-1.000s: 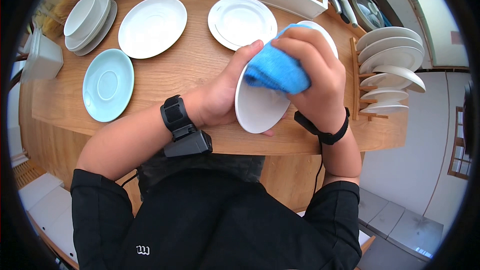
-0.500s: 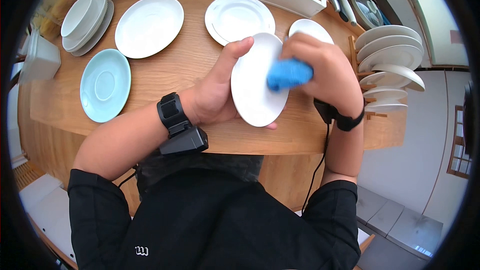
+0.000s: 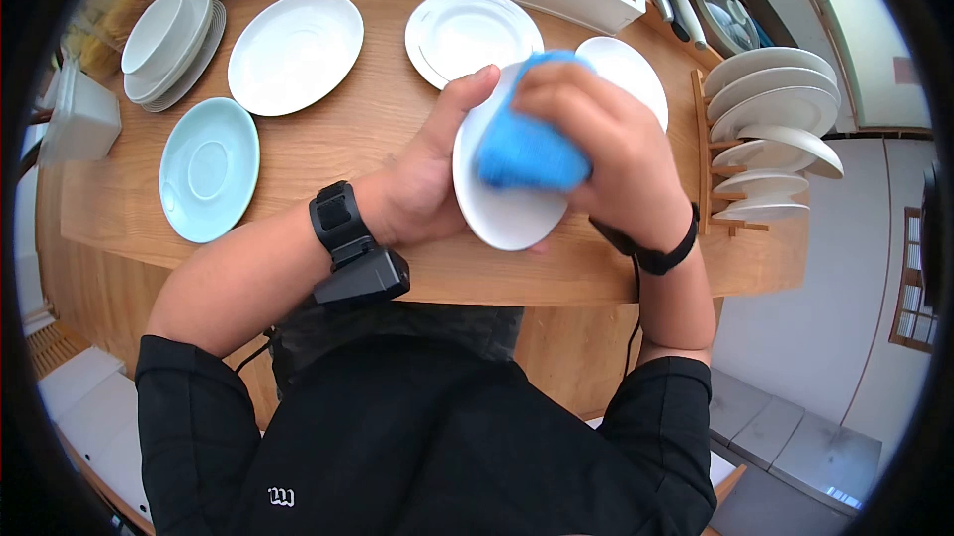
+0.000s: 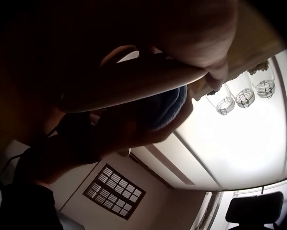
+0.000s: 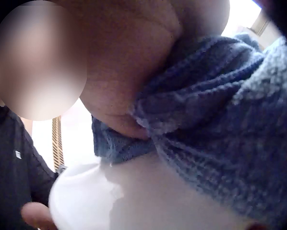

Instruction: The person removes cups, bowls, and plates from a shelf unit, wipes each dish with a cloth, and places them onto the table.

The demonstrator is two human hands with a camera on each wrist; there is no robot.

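Note:
A white oval-looking plate (image 3: 502, 223) is held tilted above the table by the left hand (image 3: 425, 178). The thumb lies at its near-left rim and the other fingers are behind it, mostly hidden. Bunched in the right hand (image 3: 621, 153) is a blue cloth (image 3: 532, 153), pressed against the plate's upper face. The right wrist view shows the cloth's (image 5: 220, 124) textured folds over the white plate (image 5: 100, 196). From below, in the left wrist view, the plate's edge (image 4: 134, 91) appears dark, with the cloth (image 4: 167, 108) on its far side.
On the wooden table (image 3: 328, 153) lie a pale blue plate (image 3: 209, 168), a large white plate (image 3: 296, 54), another white plate (image 3: 472, 34) and one beside the right hand (image 3: 636, 74). Stacked bowls (image 3: 154, 34) stand left. A wooden rack (image 3: 704, 153) holds several plates at right.
The right hand swept the cloth right across the plate, then back left and up over it. The left hand and plate shifted slightly left, and the plate's tilt changed.

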